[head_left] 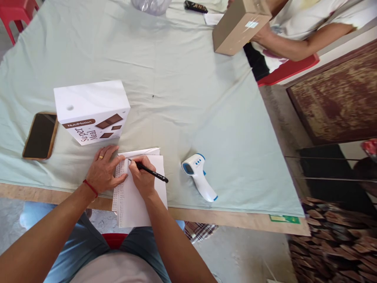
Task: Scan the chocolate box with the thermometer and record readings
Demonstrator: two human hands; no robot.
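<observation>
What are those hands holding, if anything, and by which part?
The right hand holds a black pen near its writing tip. The left hand grips nothing, just touching the white paper.

- Pen (152,171): black with small white lettering
- Paper (132,210): white
- Box (91,100): white, with brown label, brown pictures and dark lettering
- Thermometer (202,182): white with blue trim and buttons, dark screen
- Phone (39,136): black screen, tan edge
- Cloth (176,98): pale green
- Bracelet (90,188): red
- Carton (231,31): brown, pale label

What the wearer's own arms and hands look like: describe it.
The left arm and right arm show no sleeves. The left hand is ungloved, with a gold-coloured ring and a thin red band at the wrist. The right hand shows no jewellery.
</observation>
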